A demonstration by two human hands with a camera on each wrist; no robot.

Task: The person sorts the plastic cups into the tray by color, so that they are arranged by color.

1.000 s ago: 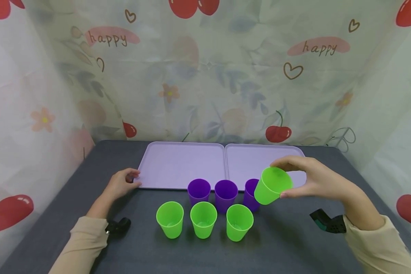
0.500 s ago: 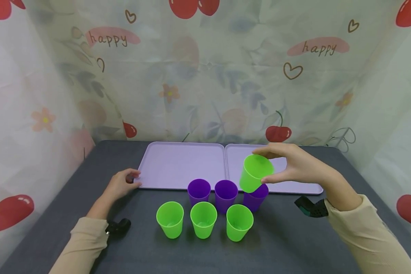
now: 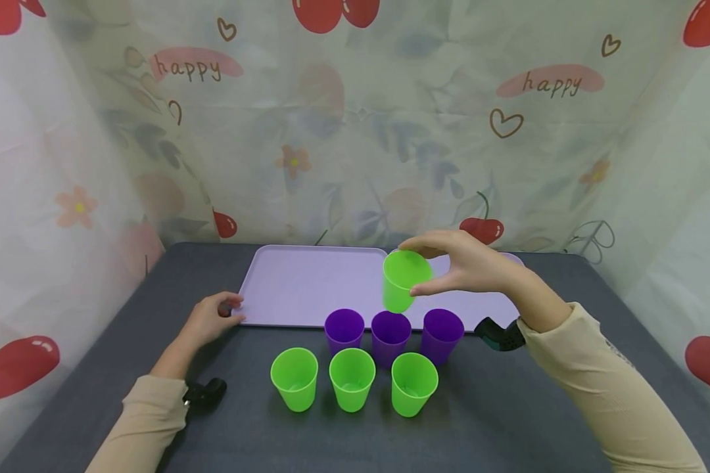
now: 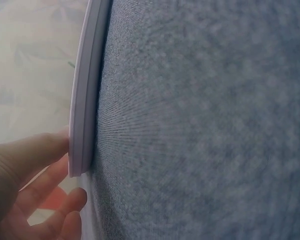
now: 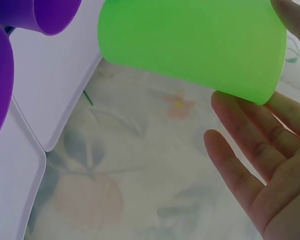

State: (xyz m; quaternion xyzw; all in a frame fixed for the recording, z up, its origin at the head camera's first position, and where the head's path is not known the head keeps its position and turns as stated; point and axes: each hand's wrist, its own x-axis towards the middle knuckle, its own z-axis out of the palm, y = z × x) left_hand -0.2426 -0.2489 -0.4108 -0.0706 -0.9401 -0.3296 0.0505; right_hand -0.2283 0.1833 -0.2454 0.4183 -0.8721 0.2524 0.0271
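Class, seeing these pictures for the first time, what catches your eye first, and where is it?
Likely the bright green cup in the right hand, held above the table. Next, three purple cups standing in a row before the pale trays, with three green cups in a nearer row.

The word "happy" (image 3: 187, 68) stands twice on the patterned backdrop (image 3: 361, 72).
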